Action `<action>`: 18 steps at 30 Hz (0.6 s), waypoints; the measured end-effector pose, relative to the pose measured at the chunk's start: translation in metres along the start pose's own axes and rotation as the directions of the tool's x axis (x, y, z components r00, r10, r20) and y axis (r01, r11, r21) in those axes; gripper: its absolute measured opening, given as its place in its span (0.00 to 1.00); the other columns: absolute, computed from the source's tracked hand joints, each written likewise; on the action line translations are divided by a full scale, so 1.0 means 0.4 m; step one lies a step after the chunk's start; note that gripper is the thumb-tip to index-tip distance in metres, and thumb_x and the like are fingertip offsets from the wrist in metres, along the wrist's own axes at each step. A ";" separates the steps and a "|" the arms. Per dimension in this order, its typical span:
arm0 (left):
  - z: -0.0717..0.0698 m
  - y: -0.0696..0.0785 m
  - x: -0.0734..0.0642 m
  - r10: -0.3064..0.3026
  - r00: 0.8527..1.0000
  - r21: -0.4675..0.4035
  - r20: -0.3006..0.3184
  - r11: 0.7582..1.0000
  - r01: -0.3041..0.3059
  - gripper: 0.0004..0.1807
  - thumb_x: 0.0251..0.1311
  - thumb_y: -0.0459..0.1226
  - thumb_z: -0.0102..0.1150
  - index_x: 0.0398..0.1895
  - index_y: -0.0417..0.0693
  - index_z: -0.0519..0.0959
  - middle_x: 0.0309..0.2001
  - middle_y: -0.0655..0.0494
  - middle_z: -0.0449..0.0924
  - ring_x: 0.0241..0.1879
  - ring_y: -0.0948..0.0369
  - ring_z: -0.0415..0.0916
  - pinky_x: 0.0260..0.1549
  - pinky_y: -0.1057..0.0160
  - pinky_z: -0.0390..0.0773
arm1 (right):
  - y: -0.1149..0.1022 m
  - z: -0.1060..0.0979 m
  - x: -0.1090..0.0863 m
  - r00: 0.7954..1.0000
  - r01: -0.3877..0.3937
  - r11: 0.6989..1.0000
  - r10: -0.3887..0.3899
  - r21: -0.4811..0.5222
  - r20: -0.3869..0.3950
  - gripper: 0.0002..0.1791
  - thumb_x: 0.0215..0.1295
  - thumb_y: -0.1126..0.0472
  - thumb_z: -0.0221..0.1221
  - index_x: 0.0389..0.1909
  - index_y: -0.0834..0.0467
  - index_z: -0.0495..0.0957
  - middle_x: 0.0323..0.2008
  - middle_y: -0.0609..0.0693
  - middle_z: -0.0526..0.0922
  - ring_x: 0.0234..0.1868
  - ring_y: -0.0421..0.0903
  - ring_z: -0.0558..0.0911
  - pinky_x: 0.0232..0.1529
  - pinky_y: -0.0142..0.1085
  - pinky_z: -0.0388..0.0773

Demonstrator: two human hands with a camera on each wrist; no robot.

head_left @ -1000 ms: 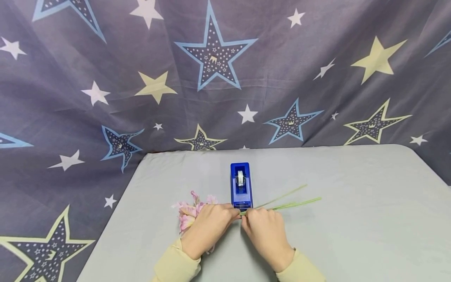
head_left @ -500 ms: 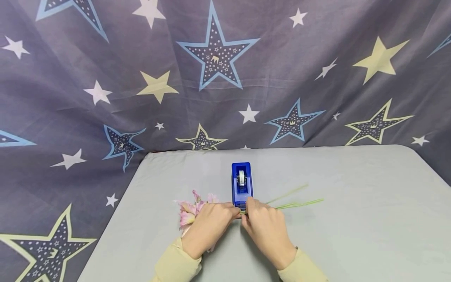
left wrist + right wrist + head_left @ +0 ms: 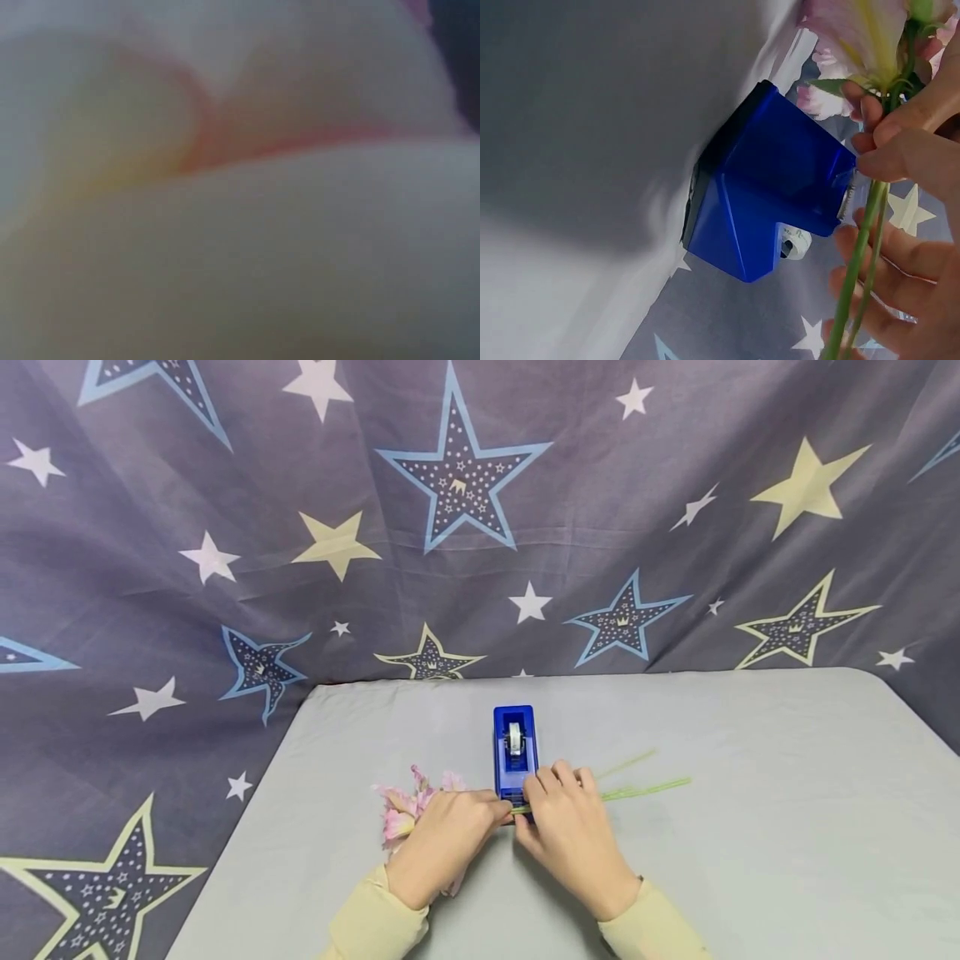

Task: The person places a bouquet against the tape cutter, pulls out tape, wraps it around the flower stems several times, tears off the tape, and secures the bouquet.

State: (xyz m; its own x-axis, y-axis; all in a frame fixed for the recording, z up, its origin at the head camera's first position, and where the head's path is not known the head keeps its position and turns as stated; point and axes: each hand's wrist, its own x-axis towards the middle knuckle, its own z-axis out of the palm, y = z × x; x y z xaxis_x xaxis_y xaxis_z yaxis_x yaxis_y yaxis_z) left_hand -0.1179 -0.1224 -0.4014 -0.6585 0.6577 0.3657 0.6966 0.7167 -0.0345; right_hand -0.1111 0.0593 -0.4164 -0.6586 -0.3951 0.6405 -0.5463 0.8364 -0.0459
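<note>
My left hand pinches the green stems of a pink artificial flower bunch just below the blooms. Blurred pale shapes fill the left wrist view. At the front end of a blue tape dispenser, its toothed cutter edge turned toward me, is my right hand. In the right wrist view its thumb crosses the stems beside the cutter. Its other fingers spread loosely on the far side, a gap between them and the thumb. I cannot make out a strip of tape.
A pale grey cloth covers the table. Beyond the table's back edge hangs a dark star-patterned curtain. The stem ends point out to the right of my right hand. A tape roll sits inside the dispenser.
My right hand's fingers have lifted and spread forward over the dispenser's right front side. My left hand keeps its hold on the stems, and the dispenser stays put.
</note>
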 end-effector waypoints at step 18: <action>0.000 -0.001 -0.002 0.015 1.000 0.010 0.016 1.000 -0.015 0.13 0.65 0.42 0.61 0.21 0.56 0.76 0.23 0.66 0.78 0.20 0.67 0.74 0.18 0.66 0.73 | -0.012 0.001 -0.014 0.997 -0.013 1.000 0.014 -0.011 0.070 0.13 0.51 0.54 0.70 0.19 0.55 0.76 0.19 0.45 0.76 0.22 0.44 0.73 0.26 0.36 0.67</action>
State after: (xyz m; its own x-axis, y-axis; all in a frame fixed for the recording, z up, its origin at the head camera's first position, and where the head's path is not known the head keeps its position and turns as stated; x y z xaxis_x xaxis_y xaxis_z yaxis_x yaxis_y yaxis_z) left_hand -0.1177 -0.1233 -0.4017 -0.6527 0.6719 0.3500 0.7035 0.7090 -0.0490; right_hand -0.1051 0.0575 -0.4201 -0.7007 -0.4092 0.5845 -0.5320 0.8455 -0.0457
